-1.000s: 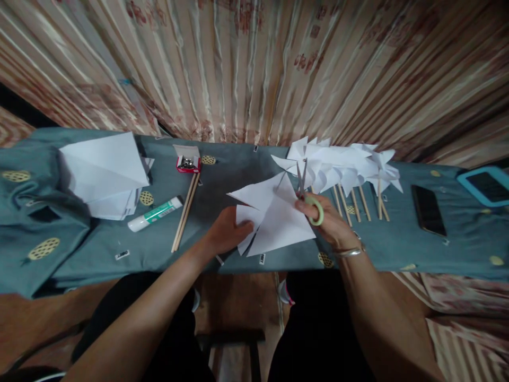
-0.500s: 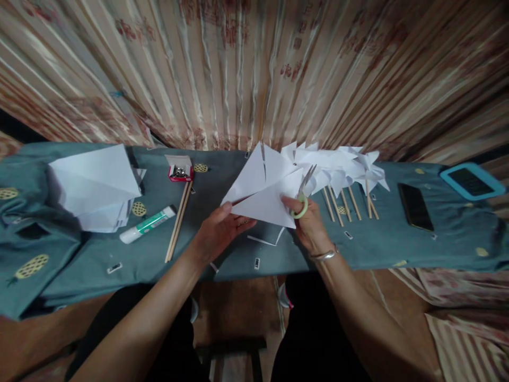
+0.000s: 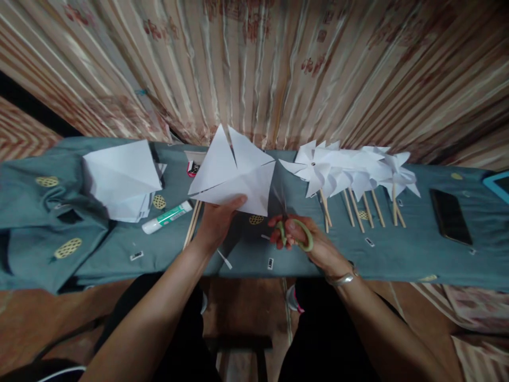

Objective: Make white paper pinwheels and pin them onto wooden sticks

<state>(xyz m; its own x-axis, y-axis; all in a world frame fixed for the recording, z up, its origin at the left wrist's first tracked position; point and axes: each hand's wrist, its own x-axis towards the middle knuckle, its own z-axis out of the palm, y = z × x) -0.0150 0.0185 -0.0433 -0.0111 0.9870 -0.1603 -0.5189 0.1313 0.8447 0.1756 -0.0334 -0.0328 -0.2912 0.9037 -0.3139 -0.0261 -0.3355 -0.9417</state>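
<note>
A white paper square (image 3: 242, 183) with slits cut inward from its corners is held up over the cloth. My left hand (image 3: 220, 220) grips its lower edge, thumb on top and fingers hidden underneath. To the right of the paper, my right hand (image 3: 296, 236) is closed around the scissors (image 3: 305, 235) with pale green handles. Their blades point up beside the paper's right edge, blurred and apart from it. Finished paper pinwheels (image 3: 328, 164) on wooden sticks lie farther right. Narrow paper strips (image 3: 225, 259) rest on the cloth below the hands.
A stack of white paper (image 3: 123, 180) and a glue stick (image 3: 167, 217) lie left. Behind the held paper, a small red box (image 3: 193, 168) and wooden sticks (image 3: 192, 225) partly show. A black phone (image 3: 450, 216) and a blue-framed tablet (image 3: 497, 187) are at the right. A curtain hangs behind.
The slit paper has moved left with my left hand, whose thumb now lies on top. My right hand has let go of the paper and moved down with the scissors, fingers in the handles.
</note>
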